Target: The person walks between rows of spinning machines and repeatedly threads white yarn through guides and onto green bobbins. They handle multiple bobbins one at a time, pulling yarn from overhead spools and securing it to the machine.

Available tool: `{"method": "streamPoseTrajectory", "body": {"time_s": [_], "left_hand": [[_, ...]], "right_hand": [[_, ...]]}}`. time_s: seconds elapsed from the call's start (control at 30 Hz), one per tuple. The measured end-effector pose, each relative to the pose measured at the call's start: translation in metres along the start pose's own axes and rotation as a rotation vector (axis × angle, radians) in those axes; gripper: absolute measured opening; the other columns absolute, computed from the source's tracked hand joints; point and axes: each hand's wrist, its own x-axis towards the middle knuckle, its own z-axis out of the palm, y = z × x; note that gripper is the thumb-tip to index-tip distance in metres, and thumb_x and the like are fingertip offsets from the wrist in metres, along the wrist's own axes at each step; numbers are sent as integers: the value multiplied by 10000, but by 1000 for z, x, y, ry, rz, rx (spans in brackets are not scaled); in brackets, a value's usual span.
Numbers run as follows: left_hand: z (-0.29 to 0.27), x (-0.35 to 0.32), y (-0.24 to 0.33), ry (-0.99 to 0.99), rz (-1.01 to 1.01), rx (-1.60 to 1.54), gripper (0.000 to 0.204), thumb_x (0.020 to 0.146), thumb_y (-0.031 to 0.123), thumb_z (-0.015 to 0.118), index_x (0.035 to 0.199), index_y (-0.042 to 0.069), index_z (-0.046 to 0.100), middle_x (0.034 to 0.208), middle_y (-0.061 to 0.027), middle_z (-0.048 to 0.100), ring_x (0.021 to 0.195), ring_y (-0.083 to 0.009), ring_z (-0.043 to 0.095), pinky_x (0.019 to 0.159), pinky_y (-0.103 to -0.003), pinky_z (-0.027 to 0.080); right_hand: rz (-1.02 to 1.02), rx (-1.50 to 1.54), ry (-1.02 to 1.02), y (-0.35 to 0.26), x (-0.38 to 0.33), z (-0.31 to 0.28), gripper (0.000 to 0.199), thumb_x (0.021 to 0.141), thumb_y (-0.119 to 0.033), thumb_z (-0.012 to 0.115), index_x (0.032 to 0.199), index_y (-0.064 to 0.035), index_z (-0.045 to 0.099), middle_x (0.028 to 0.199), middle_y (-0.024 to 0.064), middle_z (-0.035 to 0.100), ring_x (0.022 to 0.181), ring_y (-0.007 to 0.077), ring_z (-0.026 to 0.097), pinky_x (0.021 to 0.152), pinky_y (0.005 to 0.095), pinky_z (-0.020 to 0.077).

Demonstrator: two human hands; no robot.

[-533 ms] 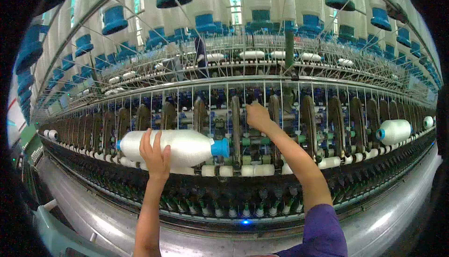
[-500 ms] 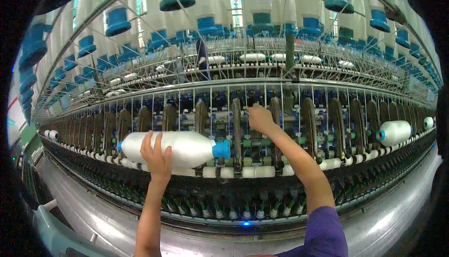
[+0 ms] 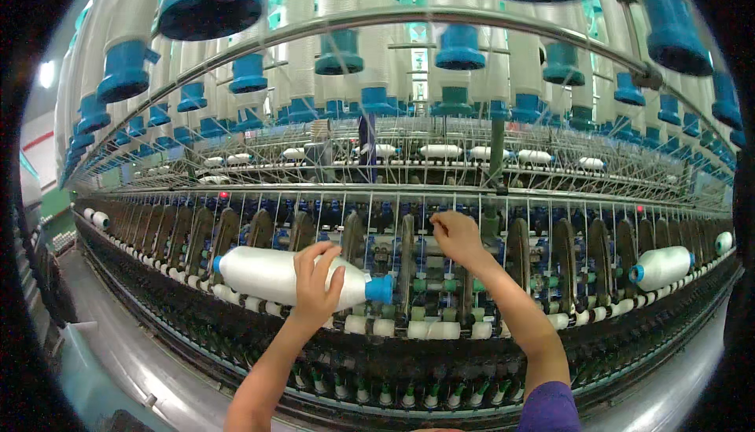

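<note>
The left hand's fingers [image 3: 334,263] wrap over the middle of a white yarn bobbin [image 3: 271,275], grasping it so that it lies sideways, its blue tube end [image 3: 380,289] pointing right. The left hand [image 3: 317,286] holds the bobbin in front of the spinning frame's lower rail [image 3: 440,330], just above the row of small white spindle tips. The right hand's fingers [image 3: 440,227] are pinched together high up against the frame, near a thin guide rail; whether they grip a thread is too fine to tell. The right hand [image 3: 458,239] sits beside a dark upright arm [image 3: 406,247] of the machine.

Compared with half a second ago, both hands keep much the same posture: the bobbin is held in the same sideways lie and the right hand stays at the same station, so the fine work at the thread line seems to be under way rather than finished.

Further out, another full white bobbin [image 3: 664,267] lies on the frame to the right, and blue-capped roving packages [image 3: 338,51] hang overhead.
</note>
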Motion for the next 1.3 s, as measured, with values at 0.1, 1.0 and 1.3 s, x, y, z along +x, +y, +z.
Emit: {"method": "streamPoseTrajectory", "body": {"time_s": [0.1,1.0,1.3], "left_hand": [[11,29,22,21,55,-75,327,781,24,593,1101,6,529,1076,-143,508,957,-294,475,815,-373,394],[170,197,-30,-73,-374,-569,315,931,138,434,1198,-23,474,1163,-117,544,1075,-185,519,945,-298,402],[209,303,-59,235,525,260,300,831,6,524,1121,-27,454,990,-191,539,928,-358,540,810,-384,435]], "right_hand": [[-83,205,111,-11,14,-19,168,792,-108,540,916,-17,609,858,137,601,774,311,586,676,383,472],[557,860,584,93,209,69,860,713,-319,669,1338,62,218,1356,256,289,1234,358,341,964,399,333],[569,821,681,112,259,57,691,612,-222,730,1150,-12,349,1136,190,398,1032,312,441,898,394,368]]}}
